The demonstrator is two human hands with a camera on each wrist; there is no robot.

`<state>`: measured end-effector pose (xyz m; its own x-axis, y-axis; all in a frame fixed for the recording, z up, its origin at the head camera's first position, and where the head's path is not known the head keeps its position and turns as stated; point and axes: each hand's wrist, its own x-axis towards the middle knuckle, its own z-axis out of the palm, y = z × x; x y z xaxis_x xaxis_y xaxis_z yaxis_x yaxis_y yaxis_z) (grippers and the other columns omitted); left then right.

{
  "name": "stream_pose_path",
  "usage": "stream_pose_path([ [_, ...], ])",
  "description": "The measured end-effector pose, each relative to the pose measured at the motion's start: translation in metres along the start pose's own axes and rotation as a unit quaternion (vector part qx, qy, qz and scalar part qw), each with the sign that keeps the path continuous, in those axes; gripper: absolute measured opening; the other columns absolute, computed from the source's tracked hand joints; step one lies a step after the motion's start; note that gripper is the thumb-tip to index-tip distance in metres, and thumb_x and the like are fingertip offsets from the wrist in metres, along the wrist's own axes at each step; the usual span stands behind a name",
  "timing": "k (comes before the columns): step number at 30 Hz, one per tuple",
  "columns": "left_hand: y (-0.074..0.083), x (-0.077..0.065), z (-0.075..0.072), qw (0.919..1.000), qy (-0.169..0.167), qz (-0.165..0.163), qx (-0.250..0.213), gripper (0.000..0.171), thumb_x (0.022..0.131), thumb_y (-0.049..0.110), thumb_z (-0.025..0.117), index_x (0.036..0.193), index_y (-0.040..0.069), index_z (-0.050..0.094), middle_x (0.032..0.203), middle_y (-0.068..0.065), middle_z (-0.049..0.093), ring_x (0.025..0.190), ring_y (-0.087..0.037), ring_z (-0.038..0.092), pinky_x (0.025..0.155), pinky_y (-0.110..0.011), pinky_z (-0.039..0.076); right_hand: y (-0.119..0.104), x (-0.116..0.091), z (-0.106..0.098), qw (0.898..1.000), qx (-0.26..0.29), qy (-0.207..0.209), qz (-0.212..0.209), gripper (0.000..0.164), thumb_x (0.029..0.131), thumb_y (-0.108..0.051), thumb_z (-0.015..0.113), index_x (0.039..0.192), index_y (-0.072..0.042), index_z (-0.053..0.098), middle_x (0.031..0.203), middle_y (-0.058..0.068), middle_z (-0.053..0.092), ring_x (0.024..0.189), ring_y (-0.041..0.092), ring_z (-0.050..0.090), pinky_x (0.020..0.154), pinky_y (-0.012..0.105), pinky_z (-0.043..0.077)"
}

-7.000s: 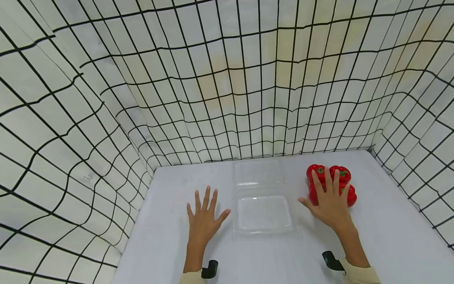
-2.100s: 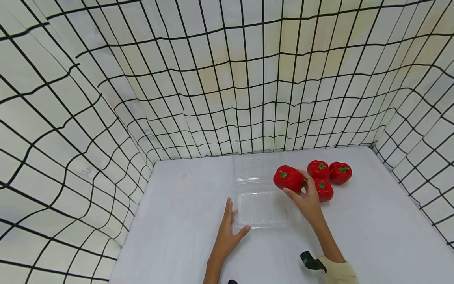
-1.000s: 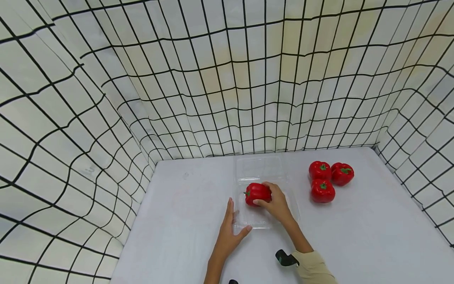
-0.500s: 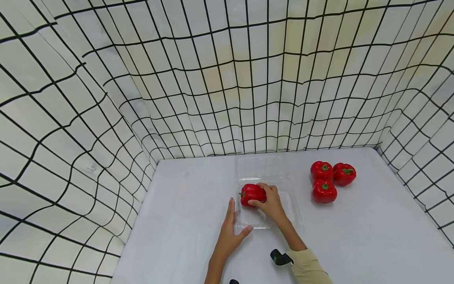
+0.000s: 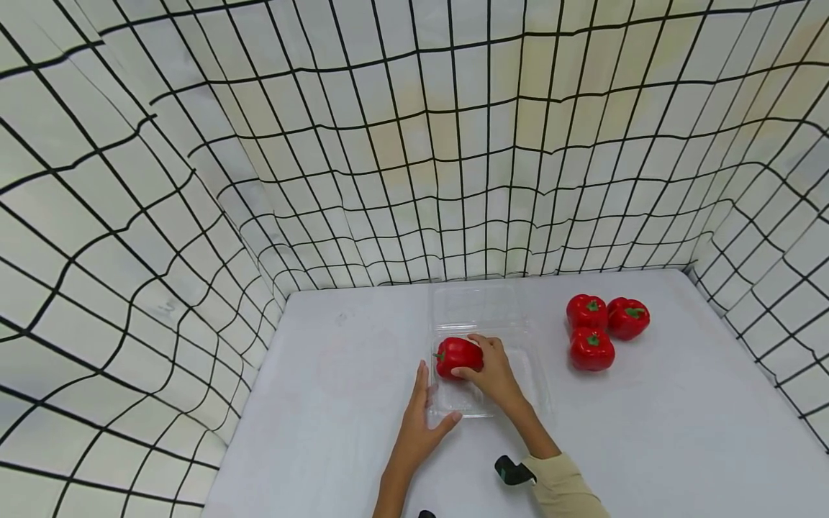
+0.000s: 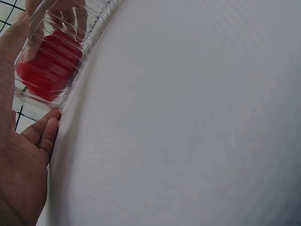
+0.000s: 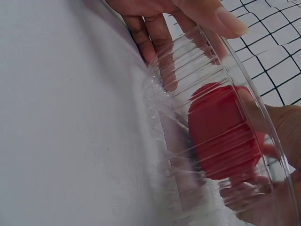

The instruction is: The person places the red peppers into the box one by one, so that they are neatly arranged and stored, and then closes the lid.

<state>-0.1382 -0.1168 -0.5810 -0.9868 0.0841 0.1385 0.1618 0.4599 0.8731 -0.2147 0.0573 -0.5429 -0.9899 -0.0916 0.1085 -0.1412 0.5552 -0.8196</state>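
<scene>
A clear plastic clamshell container (image 5: 518, 367) lies with its lid (image 5: 476, 306) folded back, away from the person. Inside its near half, a red bell pepper (image 5: 458, 358) lies on its side, its green stem pointing left. The right hand (image 5: 495, 370) grips the pepper's right end, thumb in front and fingers behind. At the container's near left corner is the left hand (image 5: 417, 424), its fingers fairly straight along the left wall and its thumb by the front edge. The right wrist view shows the pepper (image 7: 223, 132) through the ribbed clear wall (image 7: 188, 66).
Three more red bell peppers (image 5: 591, 350) stand grouped at the right rear of the white table (image 5: 350, 360). Black netting (image 5: 466, 165) over pale walls encloses the back and sides. A black wrist device (image 5: 512, 471) sits by the right sleeve.
Both hands were spread apart earlier. The right hand took one pepper from the group and brought it left into the container, lately shifting slightly further left. The left hand moved to the container's corner.
</scene>
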Motion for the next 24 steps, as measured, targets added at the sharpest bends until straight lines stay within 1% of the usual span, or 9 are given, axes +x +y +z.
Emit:
stream_pose_path([
  [6,-0.0002,0.0001,0.0003,0.9999,0.000,0.009,0.003,0.099,0.084,0.037,0.075,0.158,0.017,0.012,0.165,-0.006,0.015,0.135,-0.031,0.049,0.106,-0.045,0.045,0.0033,-0.0031,-0.0044,0.999,-0.045,-0.006,-0.003,0.072,0.076,-0.029,0.084,0.138,-0.011,0.054,0.128,0.020,0.054,0.118,0.036,0.057,0.096,0.054,0.053],
  [10,0.0005,0.0004,0.0004,1.0000,-0.003,-0.004,0.000,0.100,0.083,0.038,0.075,0.159,0.020,0.011,0.165,-0.002,0.014,0.137,-0.029,0.048,0.107,-0.044,0.043,0.0031,-0.0033,-0.0054,0.998,-0.063,-0.005,-0.004,0.070,0.076,-0.029,0.084,0.137,-0.012,0.055,0.122,0.018,0.057,0.113,0.033,0.059,0.093,0.053,0.055],
  [14,0.0014,0.0006,0.0002,0.9999,-0.003,-0.010,-0.001,0.101,0.083,0.041,0.075,0.158,0.022,0.012,0.165,0.002,0.013,0.138,-0.028,0.047,0.108,-0.043,0.042,0.0009,-0.0025,-0.0046,0.998,-0.070,-0.002,-0.006,0.070,0.076,-0.029,0.084,0.137,-0.011,0.054,0.121,0.018,0.058,0.110,0.032,0.060,0.093,0.052,0.056],
  [24,0.0002,-0.0003,0.0002,1.0000,-0.001,0.001,-0.006,0.100,0.083,0.039,0.075,0.158,0.019,0.012,0.165,-0.002,0.013,0.137,-0.030,0.047,0.107,-0.045,0.043,0.0010,-0.0036,-0.0044,0.998,-0.067,-0.003,-0.009,0.073,0.076,-0.027,0.084,0.138,-0.008,0.053,0.122,0.020,0.057,0.112,0.033,0.060,0.095,0.052,0.054],
])
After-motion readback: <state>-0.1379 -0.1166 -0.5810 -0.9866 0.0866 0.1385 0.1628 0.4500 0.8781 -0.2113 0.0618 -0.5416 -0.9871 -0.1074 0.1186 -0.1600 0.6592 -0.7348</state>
